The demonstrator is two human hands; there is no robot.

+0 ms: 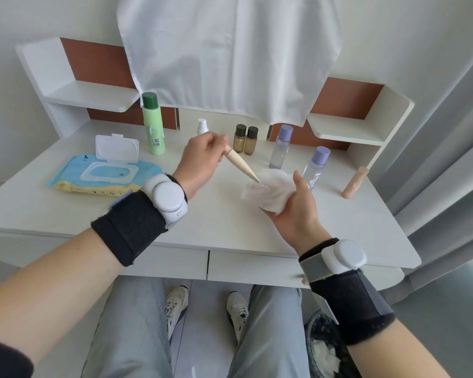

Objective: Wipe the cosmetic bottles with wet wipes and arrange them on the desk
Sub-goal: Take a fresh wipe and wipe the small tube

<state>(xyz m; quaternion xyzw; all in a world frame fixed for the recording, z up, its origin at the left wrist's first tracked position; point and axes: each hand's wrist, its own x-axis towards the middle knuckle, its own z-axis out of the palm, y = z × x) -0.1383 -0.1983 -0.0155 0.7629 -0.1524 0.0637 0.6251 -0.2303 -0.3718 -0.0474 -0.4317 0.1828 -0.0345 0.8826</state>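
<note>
Because the tapered cream tube [242, 166] wants wiping along its whole length, the left hand [200, 162] pinches it by the capped end alone, fingers [216, 144] clamped there, and angles the narrow tip down into the wet wipe [268, 189]. The right hand [298, 208] cups that crumpled wipe from below, fingers curled round it, so the cloth can wrap the tip. Both hang above the tabletop [202, 219], free to turn. Beyond the left fingers stand a green bottle [153, 126], a white pump bottle [202, 126] and two amber bottles [245, 139]. Beyond the right fingers stand two lilac-capped bottles [281, 148] and a beige tube [355, 182]. The open wipes pack [104, 175] lies left of the left fingers, handy for a fresh sheet.
</note>
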